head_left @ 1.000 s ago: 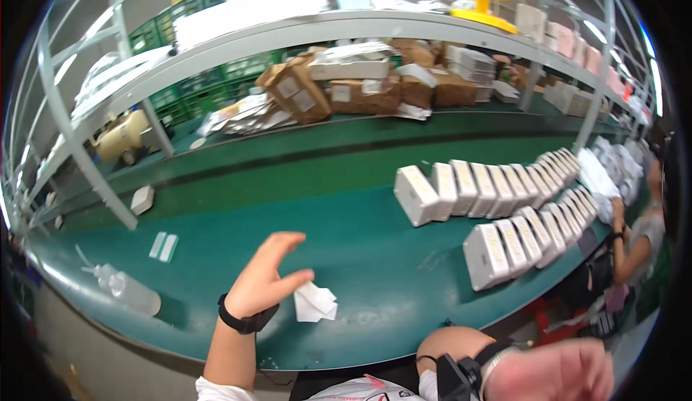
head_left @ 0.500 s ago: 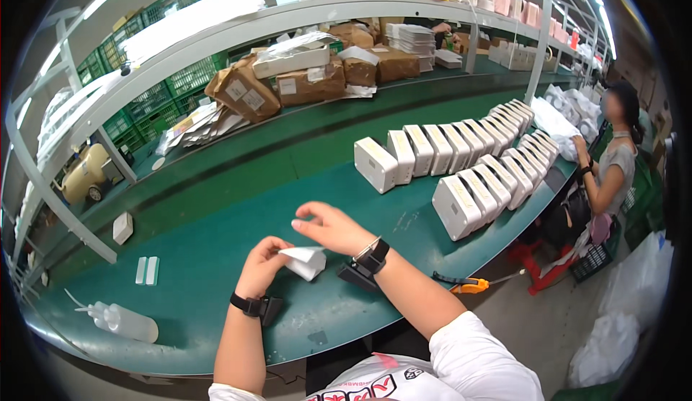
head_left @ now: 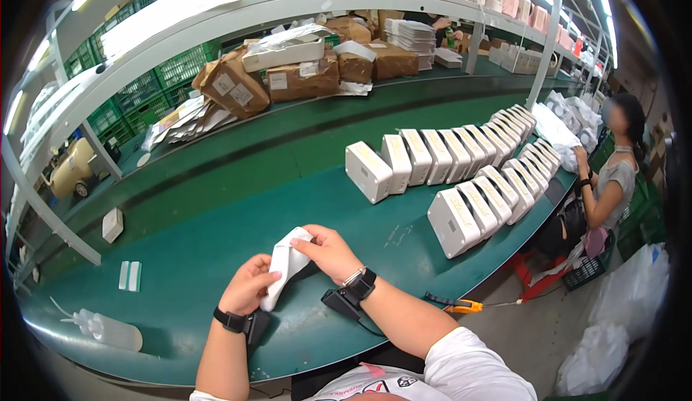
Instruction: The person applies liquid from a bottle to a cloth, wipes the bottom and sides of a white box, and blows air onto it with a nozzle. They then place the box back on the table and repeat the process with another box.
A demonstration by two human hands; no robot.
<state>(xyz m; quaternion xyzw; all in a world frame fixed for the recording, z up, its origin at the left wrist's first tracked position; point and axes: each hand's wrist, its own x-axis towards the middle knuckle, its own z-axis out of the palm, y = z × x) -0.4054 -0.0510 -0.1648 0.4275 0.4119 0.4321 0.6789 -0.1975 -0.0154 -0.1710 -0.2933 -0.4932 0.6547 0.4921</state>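
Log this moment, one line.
left hand: holds sheet | right hand: holds sheet | bench left: bottle | bench right: white boxes, two rows

Over the near part of the counter [head_left: 209,235], a folded sheet [head_left: 281,264] is between the left fingers [head_left: 269,279] and right fingers [head_left: 301,244]. To their left lies a squeeze bottle [head_left: 115,335]; behind it, two strips [head_left: 135,276], then a block [head_left: 112,225]. Rightward stand a front row of cases [head_left: 454,222] and a back row of cases [head_left: 437,157]. Farther back, parcels [head_left: 304,81] sit beneath a shelf [head_left: 288,3].
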